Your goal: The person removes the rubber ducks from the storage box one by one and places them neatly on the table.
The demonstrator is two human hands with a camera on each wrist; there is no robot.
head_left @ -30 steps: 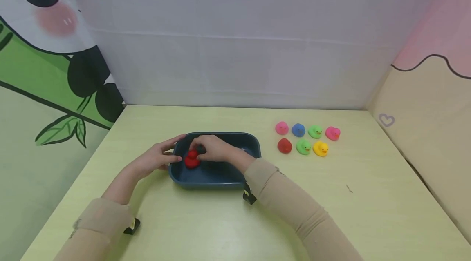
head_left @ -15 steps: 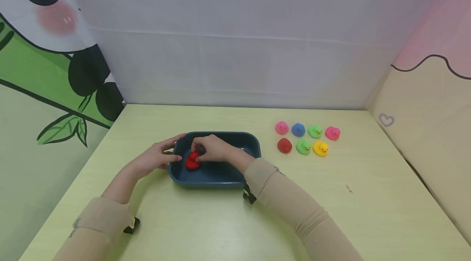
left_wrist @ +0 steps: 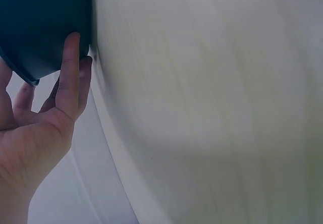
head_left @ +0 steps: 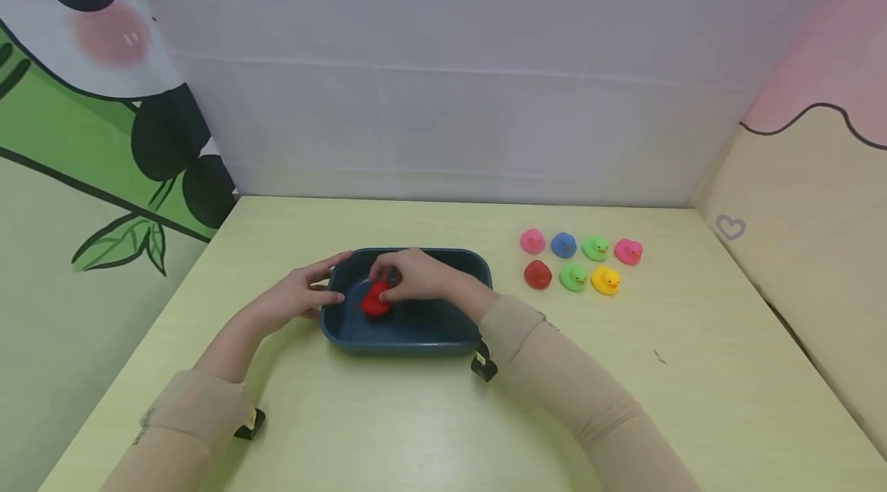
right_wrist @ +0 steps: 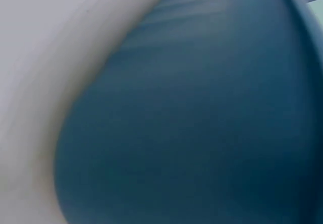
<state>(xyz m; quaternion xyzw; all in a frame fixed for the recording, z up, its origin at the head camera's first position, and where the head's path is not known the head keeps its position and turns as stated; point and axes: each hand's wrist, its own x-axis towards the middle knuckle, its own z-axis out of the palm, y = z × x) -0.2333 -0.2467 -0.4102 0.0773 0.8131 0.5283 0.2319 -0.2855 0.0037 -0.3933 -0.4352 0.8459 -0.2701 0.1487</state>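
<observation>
In the head view a dark blue plastic basin (head_left: pixel 409 346) stands on the table. My left hand (head_left: pixel 294 299) holds its left end, thumb over the rim and other fingers spread along the wall. The left wrist view shows fingers of this left hand (left_wrist: pixel 45 128) against the outside of the basin (left_wrist: pixel 45 27). Inside the basin, my right hand (head_left: pixel 419 276) pinches a red rubber duck (head_left: pixel 376 301) between thumb and fingers. Only the blue basin wall (right_wrist: pixel 192 108) fills most of the right wrist view; hand and duck are out of sight there.
Right of the basin, two rows of small rubber ducks stand on the table: pink (head_left: pixel 533 241), blue (head_left: pixel 564 245), green (head_left: pixel 596 248), bright pink (head_left: pixel 628 251), red (head_left: pixel 537 274), another green (head_left: pixel 574 276) and yellow (head_left: pixel 606 280). A pale cloth wall (head_left: pixel 443 130) rises behind.
My right hand has shifted slightly right inside the basin, carrying the red rubber duck, which has tilted over. The left hand and the duck rows look the same.
</observation>
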